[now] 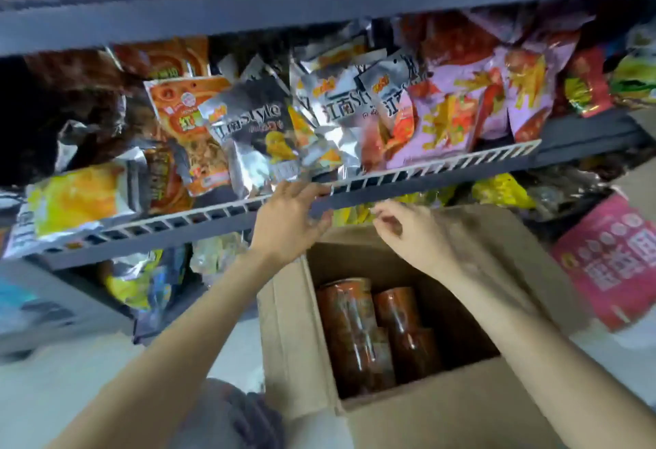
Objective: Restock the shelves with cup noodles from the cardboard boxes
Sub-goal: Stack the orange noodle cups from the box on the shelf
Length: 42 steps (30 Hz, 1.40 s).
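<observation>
Neither grip holds anything—your left hand [289, 219] and right hand [408, 232] hover loose-fingered above the cardboard box [301, 324]; its cup noodles [355, 328] look light, crushable—take each round the wall.

Snack bags [255, 129] crowd the dark shelf [426, 182] behind its white rail, and the cardboard box [443, 420] stands on the pale floor [71, 377].

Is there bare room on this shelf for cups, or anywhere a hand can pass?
The middle shelf is crowded with snack bags up to its rail. Open room shows only inside the cardboard box, right of the cup noodles.
</observation>
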Tool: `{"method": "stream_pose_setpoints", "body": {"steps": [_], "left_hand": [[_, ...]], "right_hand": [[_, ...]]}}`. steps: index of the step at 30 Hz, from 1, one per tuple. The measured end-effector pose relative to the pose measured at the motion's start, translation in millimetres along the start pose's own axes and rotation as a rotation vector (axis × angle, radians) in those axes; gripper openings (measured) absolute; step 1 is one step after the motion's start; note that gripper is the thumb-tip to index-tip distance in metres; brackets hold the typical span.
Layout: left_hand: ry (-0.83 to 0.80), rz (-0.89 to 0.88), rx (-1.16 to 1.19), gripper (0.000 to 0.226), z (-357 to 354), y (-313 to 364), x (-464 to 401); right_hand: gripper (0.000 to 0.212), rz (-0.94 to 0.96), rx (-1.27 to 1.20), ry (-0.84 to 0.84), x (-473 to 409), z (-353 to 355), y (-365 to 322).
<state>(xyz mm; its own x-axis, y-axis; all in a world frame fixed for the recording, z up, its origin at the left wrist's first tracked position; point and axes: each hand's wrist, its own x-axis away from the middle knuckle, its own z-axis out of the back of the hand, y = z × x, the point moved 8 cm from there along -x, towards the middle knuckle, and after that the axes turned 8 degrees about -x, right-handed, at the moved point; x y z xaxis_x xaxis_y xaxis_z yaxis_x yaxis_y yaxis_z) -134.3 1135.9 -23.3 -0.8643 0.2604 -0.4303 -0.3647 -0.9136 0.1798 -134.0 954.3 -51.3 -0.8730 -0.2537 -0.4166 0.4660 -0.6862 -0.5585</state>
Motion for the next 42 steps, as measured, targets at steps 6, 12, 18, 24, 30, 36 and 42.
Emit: {"method": "stream_pose_setpoints", "body": {"steps": [6,12,18,24,30,36,42], "left_hand": [[-0.235,0.042,-0.052,0.038,-71,-14,28],[-0.136,0.063,-0.021,0.032,-81,-17,37],[-0.038,0.060,-0.035,0.024,-81,-20,36],[-0.033,-0.025,-0.130,0.026,-78,-14,34],[-0.019,-0.317,0.085,0.026,-50,41,25],[-0.475,-1.099,-0.058,0.029,-121,134,68],[-1.198,-1.385,-0.574,0.099,-238,138,139]], "right_hand": [[0.059,-0.311,0.313,-0.646,60,-120,66],[0.095,-0.890,0.158,-0.786,95,-179,98],[0.121,-1.150,-0.087,-0.471,107,-212,102],[0.121,-1.092,-0.089,-0.463,88,-138,109],[0.121,-0.908,-0.175,-0.208,88,-6,87],[0.118,-0.773,-0.275,0.092,112,54,76],[0.121,-0.698,-0.156,0.188,125,57,68]]}}
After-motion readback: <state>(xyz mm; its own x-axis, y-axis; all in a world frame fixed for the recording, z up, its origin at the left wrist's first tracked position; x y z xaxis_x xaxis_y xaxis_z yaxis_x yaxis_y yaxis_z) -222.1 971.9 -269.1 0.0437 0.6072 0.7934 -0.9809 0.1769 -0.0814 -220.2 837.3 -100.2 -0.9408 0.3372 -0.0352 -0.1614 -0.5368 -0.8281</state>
